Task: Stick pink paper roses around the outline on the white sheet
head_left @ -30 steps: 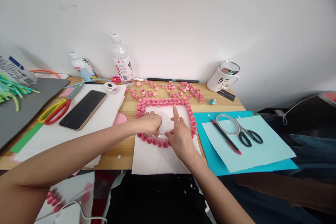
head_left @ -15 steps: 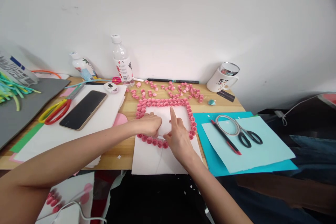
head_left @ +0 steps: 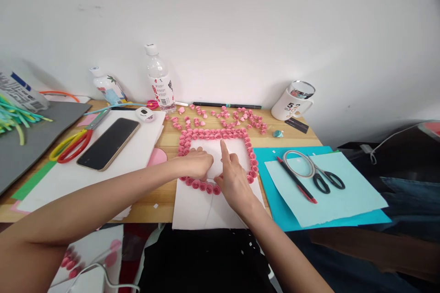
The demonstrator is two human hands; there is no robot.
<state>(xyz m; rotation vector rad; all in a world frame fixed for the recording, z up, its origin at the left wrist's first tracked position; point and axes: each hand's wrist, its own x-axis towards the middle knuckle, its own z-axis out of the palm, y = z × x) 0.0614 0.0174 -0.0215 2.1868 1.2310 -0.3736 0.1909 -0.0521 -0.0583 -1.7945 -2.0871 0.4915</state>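
A white rectangular panel (head_left: 210,145) bordered with pink rolled paper roses (head_left: 206,132) lies on white paper (head_left: 192,208). Over its left part, my left hand (head_left: 198,164) is closed, knuckles up, its thumb pointing down near the lower edge. My right hand (head_left: 234,178) covers the lower right part. Its index finger is stretched forward while the other fingers curl in towards the thumb, near the last visible rose of the bottom row. The palms and fingers hide whatever is between them. Loose pink paper roses (head_left: 237,119) lie behind the panel.
A phone (head_left: 109,143) and red-yellow scissors (head_left: 74,144) lie left, with a water bottle (head_left: 160,82) behind. To the right are a white mug (head_left: 289,104), blue paper sheets (head_left: 357,197), black-handled scissors (head_left: 328,181), a pen (head_left: 296,181) and a teal paper rose (head_left: 277,133).
My right index finger has shifted very slightly left. Otherwise both hands, the panel and the roses look the same.
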